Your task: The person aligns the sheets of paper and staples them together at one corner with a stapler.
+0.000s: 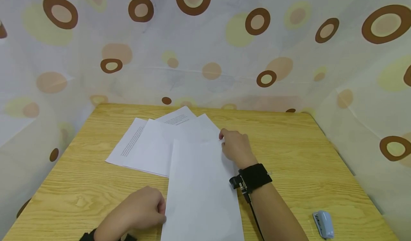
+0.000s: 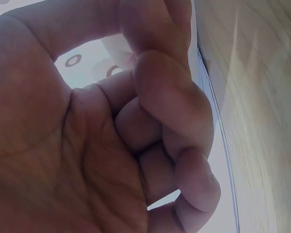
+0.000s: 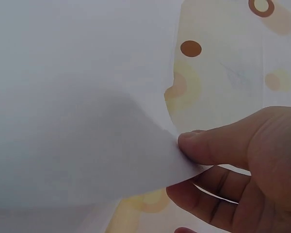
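Observation:
A blank white sheet of paper [image 1: 202, 191] stands partly raised in front of me, its lower end running out of the head view. My right hand [image 1: 237, 146] pinches its upper right corner; in the right wrist view the thumb [image 3: 203, 145] lies on top and the fingers beneath, the paper [image 3: 77, 145] bowing between. At the sheet's left edge is my left hand [image 1: 138, 207], fingers curled and thumb tip against the index finger at the edge. In the left wrist view the curled fingers [image 2: 169, 92] overlap the white paper [image 2: 223, 194].
Behind the raised sheet, several loose sheets [image 1: 154, 141] lie fanned on the wooden table [image 1: 289, 144], some with printed lines. A small light-blue stapler [image 1: 323, 224] lies at the near right. Patterned cloth [image 1: 212, 48] encloses the table's back and sides.

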The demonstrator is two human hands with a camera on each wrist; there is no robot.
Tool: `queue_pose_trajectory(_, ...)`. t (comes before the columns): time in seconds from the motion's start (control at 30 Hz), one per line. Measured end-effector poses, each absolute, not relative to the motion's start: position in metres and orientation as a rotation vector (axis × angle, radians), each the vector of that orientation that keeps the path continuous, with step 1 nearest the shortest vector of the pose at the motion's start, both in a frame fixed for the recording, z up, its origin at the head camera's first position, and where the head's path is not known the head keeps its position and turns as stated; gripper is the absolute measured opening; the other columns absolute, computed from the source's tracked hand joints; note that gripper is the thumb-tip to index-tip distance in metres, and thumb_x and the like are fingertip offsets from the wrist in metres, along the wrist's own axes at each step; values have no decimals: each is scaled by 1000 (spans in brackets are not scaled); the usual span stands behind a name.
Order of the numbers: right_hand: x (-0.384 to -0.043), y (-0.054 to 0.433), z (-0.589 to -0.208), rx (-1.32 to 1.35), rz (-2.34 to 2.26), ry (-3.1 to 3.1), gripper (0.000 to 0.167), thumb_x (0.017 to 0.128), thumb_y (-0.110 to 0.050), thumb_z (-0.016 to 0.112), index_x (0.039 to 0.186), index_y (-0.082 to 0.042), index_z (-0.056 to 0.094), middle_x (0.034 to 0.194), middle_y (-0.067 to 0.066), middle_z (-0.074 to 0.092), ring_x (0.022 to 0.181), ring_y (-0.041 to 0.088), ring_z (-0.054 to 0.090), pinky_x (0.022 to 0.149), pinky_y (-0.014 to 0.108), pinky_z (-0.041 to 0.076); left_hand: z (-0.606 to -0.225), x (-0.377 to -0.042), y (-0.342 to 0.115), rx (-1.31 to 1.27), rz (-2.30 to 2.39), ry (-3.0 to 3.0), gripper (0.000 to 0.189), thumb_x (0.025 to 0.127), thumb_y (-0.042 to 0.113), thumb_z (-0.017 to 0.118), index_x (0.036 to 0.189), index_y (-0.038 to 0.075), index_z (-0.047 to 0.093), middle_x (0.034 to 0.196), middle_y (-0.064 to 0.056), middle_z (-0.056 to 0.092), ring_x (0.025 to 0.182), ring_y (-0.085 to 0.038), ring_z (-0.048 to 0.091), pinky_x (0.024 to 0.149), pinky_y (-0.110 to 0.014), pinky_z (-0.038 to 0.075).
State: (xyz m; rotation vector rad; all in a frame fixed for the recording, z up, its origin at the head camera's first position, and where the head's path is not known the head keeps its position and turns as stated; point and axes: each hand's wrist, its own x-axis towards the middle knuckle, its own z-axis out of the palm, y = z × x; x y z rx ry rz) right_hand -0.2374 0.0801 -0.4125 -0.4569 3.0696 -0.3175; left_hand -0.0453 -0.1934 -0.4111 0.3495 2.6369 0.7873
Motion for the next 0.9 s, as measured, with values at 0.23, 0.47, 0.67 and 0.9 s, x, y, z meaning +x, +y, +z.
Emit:
queue_pose_trajectory(0.23,-237,83,-412,-431,-318,3068,18,98,-15,71,116,-12,68,110,9,73,98,29,66,92,54,49,-409,-49,-194,304,766,2644,27,78,24,86,62,24,64,69,10,58,67,-12,52,58,-31,43)
queue_pose_trajectory(0.47,-238,91,-409,-384,-282,3111,23,98,-25,71,118,-13,68,116,12,67,106,35,62,91,56,50,-388,-69,-194,167,703,2755,26,82,18,82,64,19,64,67,5,57,63,-14,52,56,-31,42)
queue_pose_trajectory(0.67,-238,98,-408,-338,-265,3110,25,98,-27,71,118,-12,68,113,12,70,105,35,66,90,55,51,-377,-79,-194,157,710,2803,25,83,20,81,66,19,64,67,5,58,64,-15,52,58,-32,42)
queue_pose_trajectory(0.9,-238,103,-406,-274,-269,3097,24,98,-26,71,116,-10,69,110,11,75,99,32,69,89,54,51,-372,-89,-197,179,702,2847,22,86,22,79,69,19,67,69,5,59,67,-15,53,60,-32,43)
